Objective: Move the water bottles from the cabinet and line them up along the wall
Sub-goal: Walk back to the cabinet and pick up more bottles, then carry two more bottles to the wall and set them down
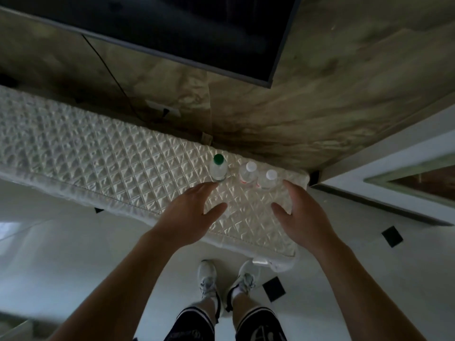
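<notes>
Three clear water bottles stand upright on the cabinet's quilted white cover (98,153), near its right end by the wall. The left one has a green cap (218,168); the middle bottle (248,174) and the right bottle (268,179) have white caps and red labels. My left hand (189,215) hovers just in front of the green-capped bottle, fingers spread, holding nothing. My right hand (299,212) hovers in front of and right of the white-capped pair, also spread and empty.
A dark TV screen (172,28) hangs on the marbled wall (307,99) above the cabinet, with a cable running down to a socket (163,109). White tiled floor (61,254) with black inlays lies below. My shoes (226,279) stand close to the cabinet's front edge.
</notes>
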Motion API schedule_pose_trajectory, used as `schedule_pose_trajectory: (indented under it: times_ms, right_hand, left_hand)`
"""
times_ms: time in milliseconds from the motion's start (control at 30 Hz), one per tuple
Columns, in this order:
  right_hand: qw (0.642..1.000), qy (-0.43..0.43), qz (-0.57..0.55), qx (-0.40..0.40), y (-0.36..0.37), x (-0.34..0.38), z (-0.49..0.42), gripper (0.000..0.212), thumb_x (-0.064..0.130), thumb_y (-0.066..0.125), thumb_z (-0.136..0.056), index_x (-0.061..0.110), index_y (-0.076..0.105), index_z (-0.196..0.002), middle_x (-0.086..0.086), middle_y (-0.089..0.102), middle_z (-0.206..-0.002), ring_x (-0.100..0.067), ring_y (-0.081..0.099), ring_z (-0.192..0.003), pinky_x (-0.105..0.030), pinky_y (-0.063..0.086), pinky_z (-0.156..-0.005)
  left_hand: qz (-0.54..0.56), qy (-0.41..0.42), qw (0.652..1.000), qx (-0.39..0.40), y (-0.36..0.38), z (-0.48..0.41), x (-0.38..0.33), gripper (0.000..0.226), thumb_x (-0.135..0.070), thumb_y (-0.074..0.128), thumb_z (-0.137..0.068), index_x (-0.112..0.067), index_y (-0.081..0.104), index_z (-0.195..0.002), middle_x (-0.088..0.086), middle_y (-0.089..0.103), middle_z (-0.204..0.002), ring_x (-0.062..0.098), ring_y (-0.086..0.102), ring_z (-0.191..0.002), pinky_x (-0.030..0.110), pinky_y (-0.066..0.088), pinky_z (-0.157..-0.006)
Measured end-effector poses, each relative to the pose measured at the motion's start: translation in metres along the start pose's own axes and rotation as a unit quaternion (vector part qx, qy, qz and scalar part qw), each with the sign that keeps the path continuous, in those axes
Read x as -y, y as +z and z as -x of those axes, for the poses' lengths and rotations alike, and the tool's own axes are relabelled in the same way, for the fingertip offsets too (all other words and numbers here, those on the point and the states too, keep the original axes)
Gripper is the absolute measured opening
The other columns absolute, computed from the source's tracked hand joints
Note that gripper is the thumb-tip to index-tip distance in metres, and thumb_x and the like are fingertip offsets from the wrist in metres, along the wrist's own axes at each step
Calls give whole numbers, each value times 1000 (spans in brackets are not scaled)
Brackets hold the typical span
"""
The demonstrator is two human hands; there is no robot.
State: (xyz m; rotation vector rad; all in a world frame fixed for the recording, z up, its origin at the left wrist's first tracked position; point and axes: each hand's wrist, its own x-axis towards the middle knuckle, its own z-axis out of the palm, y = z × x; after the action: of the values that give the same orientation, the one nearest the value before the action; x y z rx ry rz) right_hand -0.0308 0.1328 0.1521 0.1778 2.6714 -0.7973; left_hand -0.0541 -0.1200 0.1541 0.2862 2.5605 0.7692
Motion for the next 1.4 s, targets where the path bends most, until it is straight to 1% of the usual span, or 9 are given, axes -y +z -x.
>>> schedule_pose_trajectory:
  times_ms: [133, 333, 467, 600, 833, 933, 1000, 1200, 1400]
  right_hand:
    - [998, 27, -47, -9, 30, -29, -32, 75, 45, 60, -88, 27, 21, -149, 4, 32, -154, -14, 33, -139, -28, 30, -102]
    - [993, 77, -83, -19, 71, -78, -84, 90, 52, 69, -78, 32, 18, -149, 6, 31, -154, -13, 34, -139, -35, 34, -104]
    - [991, 82, -110, -10, 96, -106, -112, 99, 54, 75, -70, 35, 16, -148, 11, 28, -155, -11, 33, -139, -38, 34, -108]
    - [988, 57, -143, 2, 119, -122, -131, 103, 45, 81, -69, 36, 16, -147, 12, 28, -153, -9, 32, -139, -38, 33, -110]
    - [984, 18, -177, 0, 137, -135, -155, 97, 34, 83, -70, 31, 23, -145, 7, 41, -144, -10, 40, -131, -35, 37, -106]
    - [982, 15, -186, -14, 136, -133, -159, 77, 32, 81, -73, 36, 35, -135, 24, 50, -121, 3, 46, -111, -23, 38, -92]
    - [982, 10, -187, -27, 134, -133, -161, 64, 30, 80, -75, 45, 40, -121, 35, 48, -105, 9, 47, -100, -24, 38, -91]
    - [985, 6, -167, -34, 126, -133, -163, 60, 31, 82, -72, 45, 42, -114, 36, 46, -99, -3, 49, -107, -27, 39, -88]
    - [984, 1, -172, -55, 109, -128, -153, 63, 30, 85, -69, 46, 43, -113, 23, 53, -106, -10, 53, -110, -32, 45, -92]
  left_hand:
    - [11, -30, 999, 23, 32, -25, 31, 76, -63, 56, -83, -33, 27, -147, -9, 35, -153, 13, 40, -135, 33, 37, -105]
    - [36, -46, 997, 57, 81, -61, 76, 109, -66, 74, -62, -40, 14, -149, -7, 29, -156, 17, 34, -139, 37, 35, -107]
    - [51, -44, 996, 63, 115, -80, 103, 117, -62, 81, -55, -44, 12, -148, -9, 28, -156, 16, 33, -140, 39, 34, -110]
    - [50, -34, 996, 69, 144, -89, 124, 113, -61, 83, -52, -49, 17, -144, -11, 33, -153, 13, 39, -134, 34, 37, -106]
    - [64, -12, 998, 25, 170, -93, 137, 92, -48, 87, -58, -43, 38, -136, -17, 49, -137, 0, 45, -111, 24, 41, -95]
    - [70, -14, 997, 14, 174, -96, 139, 86, -46, 87, -58, -44, 43, -131, -19, 54, -127, 1, 51, -108, 25, 44, -92]
    - [78, -16, 997, 11, 174, -98, 140, 82, -46, 88, -57, -45, 44, -127, -20, 56, -119, 5, 56, -104, 30, 49, -90]
    - [82, -18, 996, -9, 167, -102, 135, 81, -41, 89, -57, -44, 46, -126, -25, 55, -111, 5, 59, -100, 24, 46, -83]
    - [70, -7, 997, -29, 144, -100, 119, 79, -43, 88, -58, -47, 44, -123, -23, 56, -107, 8, 61, -90, 33, 53, -80]
